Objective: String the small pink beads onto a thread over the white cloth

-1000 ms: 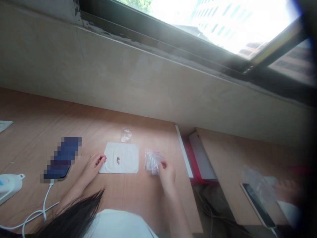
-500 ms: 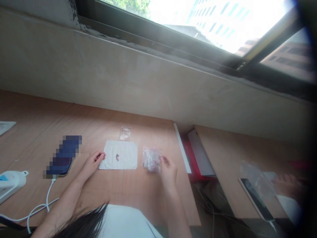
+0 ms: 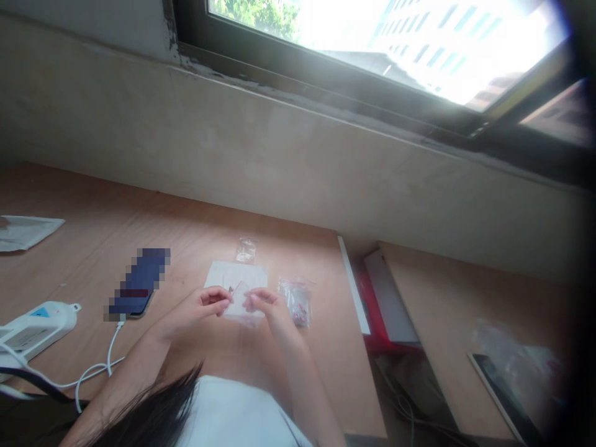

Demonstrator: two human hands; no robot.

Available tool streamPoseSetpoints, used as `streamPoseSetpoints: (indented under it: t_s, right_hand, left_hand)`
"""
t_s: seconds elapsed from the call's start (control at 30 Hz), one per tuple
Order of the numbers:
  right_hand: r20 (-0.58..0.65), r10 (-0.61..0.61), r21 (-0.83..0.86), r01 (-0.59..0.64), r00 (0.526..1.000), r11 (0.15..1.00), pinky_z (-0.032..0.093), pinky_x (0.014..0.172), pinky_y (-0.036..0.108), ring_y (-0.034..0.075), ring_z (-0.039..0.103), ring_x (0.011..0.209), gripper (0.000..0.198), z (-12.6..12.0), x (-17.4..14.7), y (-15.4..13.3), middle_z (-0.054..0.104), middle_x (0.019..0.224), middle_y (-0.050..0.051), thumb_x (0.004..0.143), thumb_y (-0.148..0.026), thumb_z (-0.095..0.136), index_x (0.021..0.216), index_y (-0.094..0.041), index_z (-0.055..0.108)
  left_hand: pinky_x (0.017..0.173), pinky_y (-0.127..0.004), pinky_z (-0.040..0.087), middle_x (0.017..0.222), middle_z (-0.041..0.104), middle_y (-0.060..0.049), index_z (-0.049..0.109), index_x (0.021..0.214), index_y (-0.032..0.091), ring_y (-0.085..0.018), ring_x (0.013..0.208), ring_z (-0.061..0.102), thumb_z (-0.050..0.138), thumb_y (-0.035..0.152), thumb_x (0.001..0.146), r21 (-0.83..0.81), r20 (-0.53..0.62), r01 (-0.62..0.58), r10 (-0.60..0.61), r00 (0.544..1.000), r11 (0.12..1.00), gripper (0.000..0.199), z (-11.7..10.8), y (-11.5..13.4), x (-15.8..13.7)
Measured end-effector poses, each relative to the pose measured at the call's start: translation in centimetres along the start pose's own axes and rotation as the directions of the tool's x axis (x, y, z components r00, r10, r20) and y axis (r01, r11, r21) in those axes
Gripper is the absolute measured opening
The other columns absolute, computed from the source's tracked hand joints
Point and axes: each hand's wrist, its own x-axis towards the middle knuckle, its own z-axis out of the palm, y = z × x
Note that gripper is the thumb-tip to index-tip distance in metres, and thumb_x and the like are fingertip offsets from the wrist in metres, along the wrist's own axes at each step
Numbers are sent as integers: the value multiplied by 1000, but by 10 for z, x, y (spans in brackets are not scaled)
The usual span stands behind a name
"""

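Note:
My left hand (image 3: 205,305) and my right hand (image 3: 265,307) meet above the wooden desk (image 3: 93,236), both pinching a small clear plastic bag (image 3: 238,304) between their fingertips. Under the bag lies a white sheet (image 3: 235,273) with a tiny dark item near its middle. To the right of my right hand rests a pile of small clear bags (image 3: 298,299) with reddish bits inside. Another single clear bag (image 3: 246,249) lies just beyond the white sheet.
A phone (image 3: 138,282) lies left of my hands, with a white cable (image 3: 100,366) running from it. A white device (image 3: 35,326) sits at the left edge. A white packet (image 3: 25,231) lies far left. A red folder (image 3: 382,310) stands in the gap beside a second desk (image 3: 442,298).
My right hand left the pile of bags and came to the middle with one small bag. My left hand moved right and took hold of it too.

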Motion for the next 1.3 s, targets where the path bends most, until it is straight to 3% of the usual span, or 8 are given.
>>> streamPoseSetpoints:
  t_s: [0.13,0.2,0.33,0.53,0.77,0.97,1.13,1.3]
  right_hand:
    - [-44,19,-53,-22,999,998,40,61,27,16,53,69,24,2,5,9,59,72,4,65,-36,56,78,-16,57]
    - [-166,-17,-121,-4,986,993,40,61,27,16,51,73,25,3,8,14,57,82,5,64,-34,57,81,-17,54]
    - [-436,-197,-340,42,878,939,37,63,25,14,47,74,23,11,2,17,51,83,2,64,-33,57,80,-19,49]
    - [-47,-150,-339,125,988,932,33,57,22,10,43,63,24,29,-14,3,49,66,-2,74,-41,46,67,-18,50]
    - [67,-61,-206,73,996,976,34,56,22,10,46,59,20,25,-5,6,52,63,-1,74,-34,47,68,-16,53]
    - [32,-51,-214,57,998,975,33,58,22,10,45,61,11,23,-7,5,51,63,-1,69,-23,47,62,-15,51]
    - [-143,-81,-296,36,986,955,31,53,20,8,41,55,13,21,-3,15,44,53,-4,65,-18,43,53,-15,45]
    - [-154,-115,-387,47,981,921,33,53,21,9,45,57,12,21,6,28,50,61,-2,68,-23,43,64,-15,51]
  left_hand:
    - [60,-23,38,69,53,1,56,74,17,-13,66,48,52,35,71,-16,-10,6,-6,1000,1000,20,-2,2,-3]
    - [61,-22,37,68,52,2,56,71,16,-12,67,48,53,34,70,-14,-17,5,-6,1000,1000,18,-2,6,-4]
    - [61,-22,36,64,50,3,53,64,15,-12,64,48,55,32,68,30,-39,21,-20,999,999,18,-1,12,-4]
    - [58,-22,36,62,52,3,50,60,15,-12,63,48,54,34,69,42,-12,27,-27,1000,999,21,7,16,-2]
    - [60,-23,37,69,55,1,46,62,15,-13,68,51,51,35,72,-35,64,0,2,998,999,23,11,9,-5]
    - [61,-23,37,65,51,2,46,63,16,-13,66,49,44,34,75,-32,-26,-47,46,999,998,22,17,1,-1]
    - [52,-21,31,53,37,6,39,56,17,-9,53,39,43,30,73,80,-254,-35,54,966,996,22,11,-1,5]
    - [53,-20,31,56,38,6,40,57,17,-9,55,38,42,24,72,236,-186,-80,126,974,968,17,17,10,1]
